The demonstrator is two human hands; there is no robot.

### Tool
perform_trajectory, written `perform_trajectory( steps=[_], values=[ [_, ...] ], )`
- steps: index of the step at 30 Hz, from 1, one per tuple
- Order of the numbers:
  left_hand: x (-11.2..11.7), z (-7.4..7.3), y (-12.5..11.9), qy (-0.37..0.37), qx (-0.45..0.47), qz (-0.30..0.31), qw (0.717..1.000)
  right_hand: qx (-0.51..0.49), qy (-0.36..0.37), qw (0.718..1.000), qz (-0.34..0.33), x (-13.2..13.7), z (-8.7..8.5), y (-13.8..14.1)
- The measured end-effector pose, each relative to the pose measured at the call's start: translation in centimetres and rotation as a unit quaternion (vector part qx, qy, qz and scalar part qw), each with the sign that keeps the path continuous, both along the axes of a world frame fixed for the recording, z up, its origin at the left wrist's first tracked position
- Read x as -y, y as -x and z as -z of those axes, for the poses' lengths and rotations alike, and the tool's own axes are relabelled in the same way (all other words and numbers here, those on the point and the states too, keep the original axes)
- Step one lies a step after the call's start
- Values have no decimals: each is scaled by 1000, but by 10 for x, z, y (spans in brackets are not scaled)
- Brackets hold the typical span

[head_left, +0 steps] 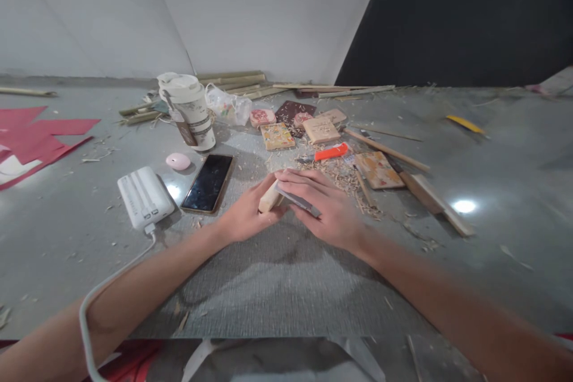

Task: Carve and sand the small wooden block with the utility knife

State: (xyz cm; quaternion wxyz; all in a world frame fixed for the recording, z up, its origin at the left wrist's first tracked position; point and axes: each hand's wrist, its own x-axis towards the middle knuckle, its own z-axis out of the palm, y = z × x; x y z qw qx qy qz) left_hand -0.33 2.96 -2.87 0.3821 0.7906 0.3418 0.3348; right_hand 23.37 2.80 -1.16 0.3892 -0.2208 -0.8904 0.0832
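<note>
My left hand is closed around a small pale wooden block, holding it on the grey mat. My right hand is closed on a thin grey metal blade, with its fingers curled over it and the blade laid against the block. Both hands meet at the middle of the mat. Wood shavings lie just beyond my right hand.
A phone, a white power bank with its cable, a pink oval and a lidded cup sit to the left. Carved painted tiles, an orange knife, wooden sticks and red paper lie around.
</note>
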Motion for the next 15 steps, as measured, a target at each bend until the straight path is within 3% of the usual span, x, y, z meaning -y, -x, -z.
perform_trajectory(
  steps=[9, 15],
  values=[
    [-1, 3, 1, -27, -19, 5, 999, -18, -17, 1000, -7, -2, 3, -2],
    [0, 9, 2, -71, -40, 14, 997, -3, -95, 995, -43, 4, -3, 1]
  ],
)
